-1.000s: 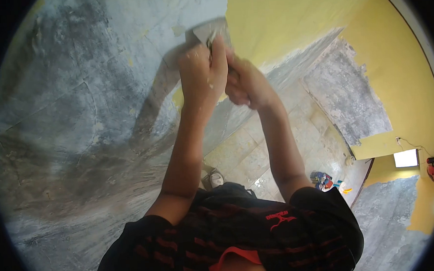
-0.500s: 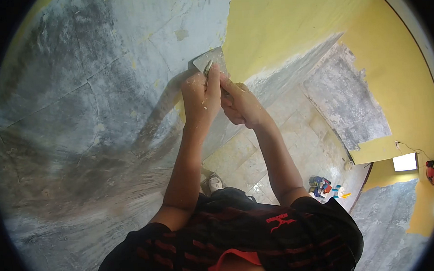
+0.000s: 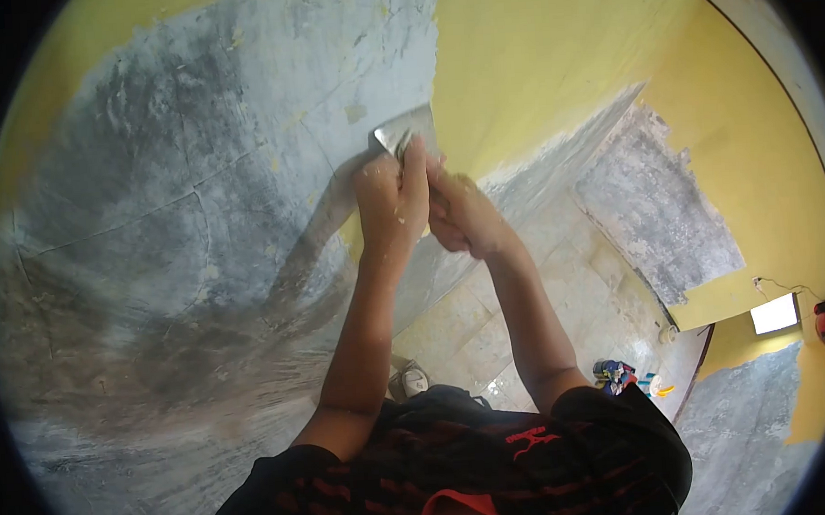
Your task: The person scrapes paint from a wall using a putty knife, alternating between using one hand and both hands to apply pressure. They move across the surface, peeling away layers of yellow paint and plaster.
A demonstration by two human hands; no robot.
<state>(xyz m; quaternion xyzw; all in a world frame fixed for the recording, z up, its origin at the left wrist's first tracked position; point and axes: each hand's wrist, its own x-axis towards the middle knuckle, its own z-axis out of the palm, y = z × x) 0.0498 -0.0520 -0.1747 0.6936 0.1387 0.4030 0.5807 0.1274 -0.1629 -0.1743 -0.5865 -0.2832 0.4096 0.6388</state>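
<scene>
I wrap the fingers of my left hand (image 3: 393,201) and right hand (image 3: 467,217) around the scraper (image 3: 406,127) (much of it hidden), presumably for firmer pressure; it sits at the wall (image 3: 265,116), where grey meets yellow paint (image 3: 551,45).
</scene>
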